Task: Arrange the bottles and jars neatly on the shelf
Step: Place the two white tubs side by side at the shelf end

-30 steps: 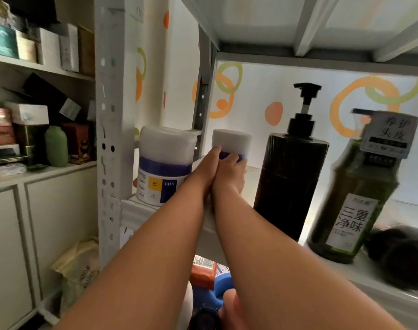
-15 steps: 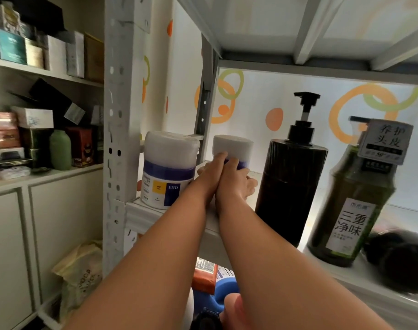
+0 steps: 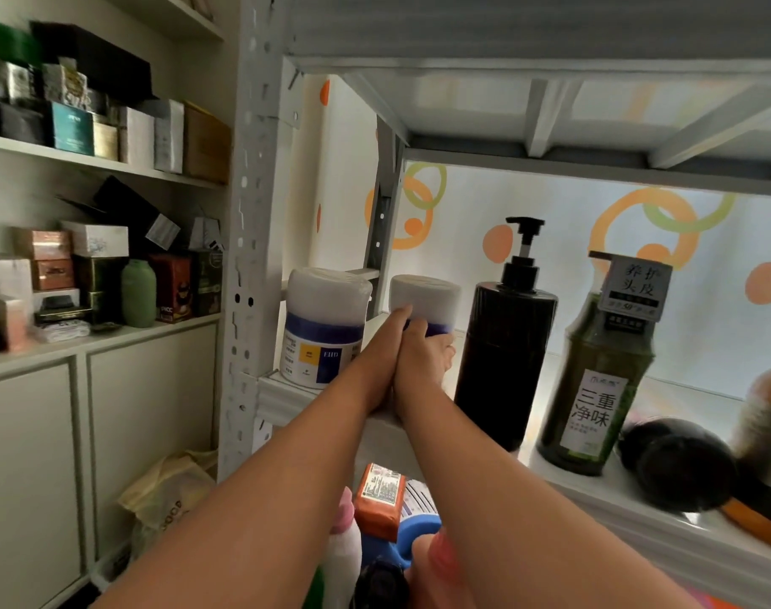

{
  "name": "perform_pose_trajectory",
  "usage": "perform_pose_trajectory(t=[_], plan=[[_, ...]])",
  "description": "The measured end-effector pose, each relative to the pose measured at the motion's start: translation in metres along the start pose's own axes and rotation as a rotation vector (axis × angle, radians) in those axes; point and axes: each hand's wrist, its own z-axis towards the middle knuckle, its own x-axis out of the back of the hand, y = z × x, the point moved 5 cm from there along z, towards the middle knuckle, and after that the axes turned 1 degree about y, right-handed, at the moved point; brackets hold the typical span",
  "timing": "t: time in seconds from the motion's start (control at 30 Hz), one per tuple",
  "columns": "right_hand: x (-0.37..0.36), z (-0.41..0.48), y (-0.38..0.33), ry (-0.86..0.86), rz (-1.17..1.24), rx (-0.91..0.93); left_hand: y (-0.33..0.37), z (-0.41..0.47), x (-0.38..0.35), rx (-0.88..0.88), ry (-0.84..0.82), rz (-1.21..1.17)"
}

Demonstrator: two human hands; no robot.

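One head-worn wide-angle camera faces forward, close up to the metal shelf (image 3: 282, 395).

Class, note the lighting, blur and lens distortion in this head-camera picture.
Head view: light comes through the patterned backdrop, so the black pump bottle is nearly a silhouette; the white jar is crisp; the right edge smears an orange object; the wide lens tilts the shelf post.

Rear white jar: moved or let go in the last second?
Not let go. The left hand still presses and the right hand still grips the rear white jar; its fingers have wrapped further round the right side. Whether the jar shifted I cannot tell; the camera moved. The front jar, black pump bottle and green bottle stand as before.
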Motion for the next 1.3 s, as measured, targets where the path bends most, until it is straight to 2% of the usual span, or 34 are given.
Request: perform_pose_trajectory(t=[0.27, 0.63, 0.87, 0.93, 1.1, 1.2, 1.3], plan=[[0.014, -0.039, -0.001, 0.024, 0.028, -0.063, 0.003, -0.052, -0.004, -0.086, 0.102, 0.021], [0.027, -0.080, -0.011, -0.165, -0.135, -0.089, 0.014, -0.105, -0.009, -0.181, 0.139, 0.083], [0.036, -0.097, -0.016, -0.237, -0.118, -0.084, 0.013, -0.117, -0.004, -0.197, 0.170, 0.052], [0.041, -0.100, -0.018, -0.257, -0.171, -0.061, 0.012, -0.117, -0.001, -0.231, 0.181, 0.069], [0.055, -0.107, -0.021, -0.307, -0.287, 0.133, 0.009, -0.119, -0.002, -0.292, 0.215, 0.087], [0.067, -0.111, -0.024, -0.297, -0.278, 0.145, 0.007, -0.121, -0.009, -0.303, 0.284, 0.161], [0.086, -0.117, -0.033, -0.270, -0.317, 0.262, -0.002, -0.127, -0.017, -0.364, 0.533, 0.246]])
